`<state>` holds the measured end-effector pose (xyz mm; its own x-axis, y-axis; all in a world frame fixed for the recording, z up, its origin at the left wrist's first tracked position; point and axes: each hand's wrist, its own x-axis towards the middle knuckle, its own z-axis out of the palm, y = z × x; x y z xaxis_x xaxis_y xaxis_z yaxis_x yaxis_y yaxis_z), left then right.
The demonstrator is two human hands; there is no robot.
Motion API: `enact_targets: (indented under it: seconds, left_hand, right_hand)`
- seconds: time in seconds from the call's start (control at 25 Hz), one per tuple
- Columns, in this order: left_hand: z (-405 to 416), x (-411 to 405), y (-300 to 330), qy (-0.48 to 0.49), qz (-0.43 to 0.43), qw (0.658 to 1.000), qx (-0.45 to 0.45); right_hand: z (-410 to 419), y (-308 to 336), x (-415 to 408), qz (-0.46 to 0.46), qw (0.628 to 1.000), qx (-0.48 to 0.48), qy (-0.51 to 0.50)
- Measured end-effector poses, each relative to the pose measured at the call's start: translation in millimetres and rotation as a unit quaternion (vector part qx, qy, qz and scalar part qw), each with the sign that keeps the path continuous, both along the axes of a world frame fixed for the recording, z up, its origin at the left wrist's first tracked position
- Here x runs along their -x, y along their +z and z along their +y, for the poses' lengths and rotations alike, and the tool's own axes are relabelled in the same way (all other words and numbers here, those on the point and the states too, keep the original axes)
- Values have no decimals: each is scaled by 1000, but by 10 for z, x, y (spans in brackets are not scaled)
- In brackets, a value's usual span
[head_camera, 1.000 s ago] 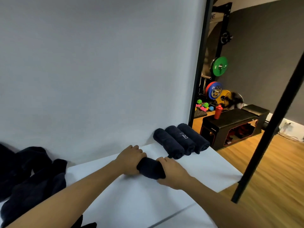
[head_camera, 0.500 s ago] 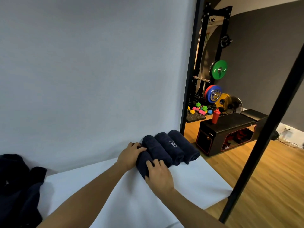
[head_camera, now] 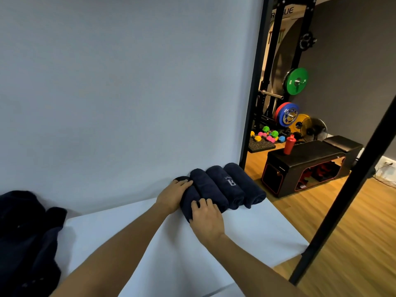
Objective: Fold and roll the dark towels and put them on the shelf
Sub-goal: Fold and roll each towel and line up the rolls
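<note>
At the back of the white shelf (head_camera: 246, 232), the left hand (head_camera: 172, 197) and right hand (head_camera: 206, 217) press fingers (head_camera: 202, 203) curled onto a rolled towel (head_camera: 189, 200), touching three finished rolls (head_camera: 227, 186) at its 2 o'clock. Four rolls appear placed; a heap of loose dark towels (head_camera: 25, 239) at 9 o'clock likely remains to fold.

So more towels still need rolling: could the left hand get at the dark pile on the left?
Probably yes: the left hand rests on the newest roll, and only bare white surface lies between it and the pile.
</note>
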<state>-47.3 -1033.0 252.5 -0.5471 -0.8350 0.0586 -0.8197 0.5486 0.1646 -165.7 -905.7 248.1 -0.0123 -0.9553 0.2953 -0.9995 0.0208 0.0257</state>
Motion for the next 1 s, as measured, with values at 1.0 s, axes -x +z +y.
enact_targets:
  seconds: [1.0]
  left_hand:
    - [1681, -3654, 322, 473, 112, 874, -3]
  right_hand:
    - [179, 194, -2867, -222, 910, -237, 258]
